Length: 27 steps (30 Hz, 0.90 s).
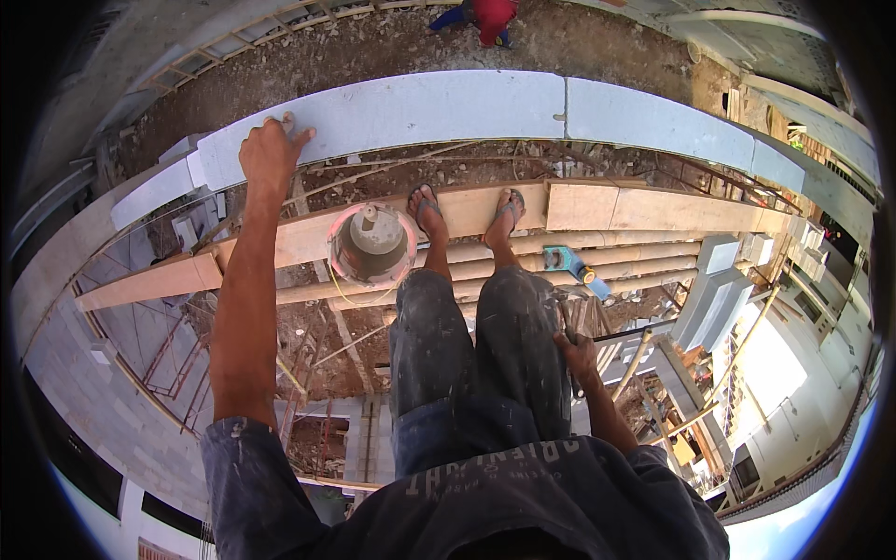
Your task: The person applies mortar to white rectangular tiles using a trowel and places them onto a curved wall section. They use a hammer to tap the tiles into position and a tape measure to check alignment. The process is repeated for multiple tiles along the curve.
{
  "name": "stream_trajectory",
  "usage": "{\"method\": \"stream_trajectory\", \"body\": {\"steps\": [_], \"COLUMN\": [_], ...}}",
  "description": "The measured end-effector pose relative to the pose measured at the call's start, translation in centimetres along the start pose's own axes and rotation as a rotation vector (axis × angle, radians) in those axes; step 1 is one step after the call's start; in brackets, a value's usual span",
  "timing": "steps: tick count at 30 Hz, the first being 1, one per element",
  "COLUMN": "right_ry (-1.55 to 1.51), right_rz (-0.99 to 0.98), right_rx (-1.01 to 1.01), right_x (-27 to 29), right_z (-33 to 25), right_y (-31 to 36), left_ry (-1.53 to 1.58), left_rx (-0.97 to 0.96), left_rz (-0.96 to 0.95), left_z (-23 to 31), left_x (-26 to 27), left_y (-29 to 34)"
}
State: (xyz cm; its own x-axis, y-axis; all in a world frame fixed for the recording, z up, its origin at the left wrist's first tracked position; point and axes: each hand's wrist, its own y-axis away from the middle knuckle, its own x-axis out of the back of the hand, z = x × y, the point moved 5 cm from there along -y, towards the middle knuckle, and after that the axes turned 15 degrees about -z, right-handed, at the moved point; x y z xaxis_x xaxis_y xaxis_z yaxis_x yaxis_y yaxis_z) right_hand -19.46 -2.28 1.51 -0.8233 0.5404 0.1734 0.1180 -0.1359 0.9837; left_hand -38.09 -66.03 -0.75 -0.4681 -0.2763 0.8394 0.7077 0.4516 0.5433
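Note:
My left hand (271, 154) is at the top of a low wall of pale blue-grey blocks. Its fingers curl over the far edge of a long block (411, 110), and the thumb stands apart. Beside my right thigh, my right hand (581, 359) is closed around what seems a thin dark handle; the rest is hidden against my leg. A bucket (407, 245) of grey mortar stands left of my feet, with something pale sticking up in it. Right of my legs, a teal tool (560, 259) with a yellow round part lies across the poles.
My sandalled feet stand on a wooden plank (467, 213), and a second plank (653, 207) overlaps it on the right. Bamboo poles (635, 265) run alongside, with gaps down to rubble. Blocks (714, 303) are stacked at right. Beyond the wall, a person in red (493, 14) is below.

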Motion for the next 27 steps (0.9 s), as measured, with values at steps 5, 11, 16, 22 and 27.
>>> {"method": "stream_trajectory", "body": {"steps": [5,11,16,22,27], "right_ry": [-0.007,0.006,0.064,0.072,0.072], "right_rz": [0.019,0.022,0.015,0.065,0.212], "right_rx": [-0.047,0.010,-0.003,0.015,0.165], "right_x": [0.1,-0.3,-0.3,-0.2,0.0], "right_z": [-0.2,0.0,0.0,0.8,0.1], "right_y": [-0.2,0.1,-0.3,-0.4,0.1], "left_ry": [0.006,0.046,0.032,0.044,0.053], "left_rx": [-0.015,-0.018,-0.018,0.012,-0.019], "left_rz": [0.025,0.008,0.008,-0.013,0.006], "left_z": [-0.1,-0.1,-0.1,0.5,0.1], "left_x": [0.1,-0.4,-0.6,-0.2,-0.1], "left_y": [-0.1,0.0,0.1,0.2,0.9]}}
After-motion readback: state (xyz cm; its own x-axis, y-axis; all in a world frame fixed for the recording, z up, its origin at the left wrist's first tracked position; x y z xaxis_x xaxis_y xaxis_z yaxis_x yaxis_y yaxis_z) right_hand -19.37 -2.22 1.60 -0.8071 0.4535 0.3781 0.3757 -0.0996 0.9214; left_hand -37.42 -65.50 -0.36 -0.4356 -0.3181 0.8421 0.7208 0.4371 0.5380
